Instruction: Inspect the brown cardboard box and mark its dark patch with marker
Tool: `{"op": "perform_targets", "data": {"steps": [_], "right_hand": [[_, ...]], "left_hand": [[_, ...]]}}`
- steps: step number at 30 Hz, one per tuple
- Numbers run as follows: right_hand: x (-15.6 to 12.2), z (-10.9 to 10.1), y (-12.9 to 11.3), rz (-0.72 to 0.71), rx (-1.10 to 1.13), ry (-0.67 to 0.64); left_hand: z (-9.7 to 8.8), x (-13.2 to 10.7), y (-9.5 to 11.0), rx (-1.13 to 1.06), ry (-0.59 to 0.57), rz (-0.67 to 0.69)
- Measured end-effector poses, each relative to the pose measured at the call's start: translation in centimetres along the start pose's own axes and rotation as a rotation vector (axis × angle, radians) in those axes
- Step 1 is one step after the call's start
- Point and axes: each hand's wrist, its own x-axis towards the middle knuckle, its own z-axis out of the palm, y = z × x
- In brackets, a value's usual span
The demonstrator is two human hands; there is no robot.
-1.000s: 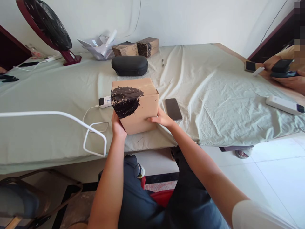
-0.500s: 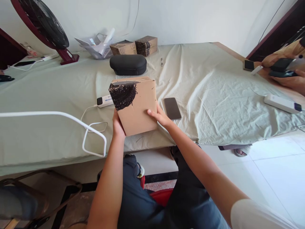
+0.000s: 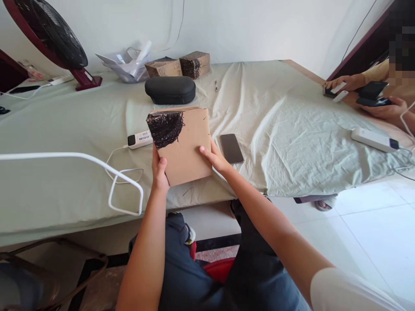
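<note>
A brown cardboard box (image 3: 186, 147) with a black scribbled patch at its upper left corner stands tilted on the near edge of a bed with a grey-green sheet (image 3: 65, 129). My left hand (image 3: 159, 172) grips the box's lower left side, thumb on the front face. My right hand (image 3: 214, 157) presses on its right edge with fingers wrapped against the side. A dark phone (image 3: 231, 148) lies just right of the box.
A white power bank (image 3: 139, 139) with a cable lies left of the box. Behind are a black case (image 3: 170, 90), two small boxes (image 3: 178, 66) and a fan (image 3: 55, 36). Another person's hands (image 3: 363, 93) hold devices at the right. A white power strip (image 3: 372, 139) lies there.
The box has been tipped toward me, so its top is nearly hidden and its broad face shows. My left thumb has come onto the front. The other person's hand reached to the bed.
</note>
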Motion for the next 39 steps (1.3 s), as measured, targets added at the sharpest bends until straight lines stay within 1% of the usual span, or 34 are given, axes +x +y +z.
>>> {"op": "perform_targets", "data": {"steps": [4,9,11,12,14,16,17,18,20,22,24,28,31,33,36,39], "right_hand": [[-0.1,0.0,-0.3,-0.003,-0.015,-0.003],[-0.1,-0.3,-0.3,-0.095,-0.073,-0.001],[0.2,-0.6,0.0,-0.073,-0.119,0.011],[0.4,-0.8,0.3,-0.043,-0.16,0.04],[0.8,-1.4,0.8,0.024,-0.307,0.16],[1.3,-2.1,1.2,0.098,-0.554,0.292],[1.4,-2.3,1.4,0.146,-0.694,0.325],[1.6,-2.5,1.5,0.201,-0.829,0.327],[1.8,-2.5,1.7,0.302,-1.046,0.272],[2.0,-2.2,1.7,0.355,-1.17,0.212],[2.2,-1.7,1.7,0.354,-1.225,0.176],[2.9,-0.5,2.2,0.34,-1.181,0.172],[3.6,-0.2,2.9,0.346,-1.102,0.228],[4.1,-0.3,3.3,0.357,-1.027,0.284],[4.6,-1.1,3.4,0.385,-0.834,0.377],[4.5,-1.7,2.9,0.366,-0.564,0.431]], "left_hand": [[0.2,0.3,-0.1,-0.002,0.016,0.065],[-0.1,0.4,-0.3,0.006,-0.003,0.112],[-0.2,0.5,-0.3,-0.012,0.014,0.107],[-0.2,0.5,-0.3,-0.024,0.028,0.097],[-0.2,0.6,-0.1,-0.034,0.062,0.086],[-0.2,0.8,0.1,-0.024,0.094,0.107],[-0.2,0.9,0.1,-0.016,0.104,0.126],[-0.3,1.0,0.2,-0.011,0.112,0.144],[-0.5,1.1,0.2,-0.015,0.125,0.155],[-0.6,1.2,0.1,-0.024,0.138,0.143],[-0.8,1.2,0.1,-0.021,0.146,0.137],[-1.2,1.1,0.2,-0.024,0.138,0.161],[-1.6,1.1,0.2,-0.015,0.137,0.165],[-1.8,1.1,0.2,-0.001,0.134,0.167],[-1.8,1.1,0.3,-0.01,0.134,0.174],[-1.6,1.0,0.5,-0.031,0.17,0.146]]}}
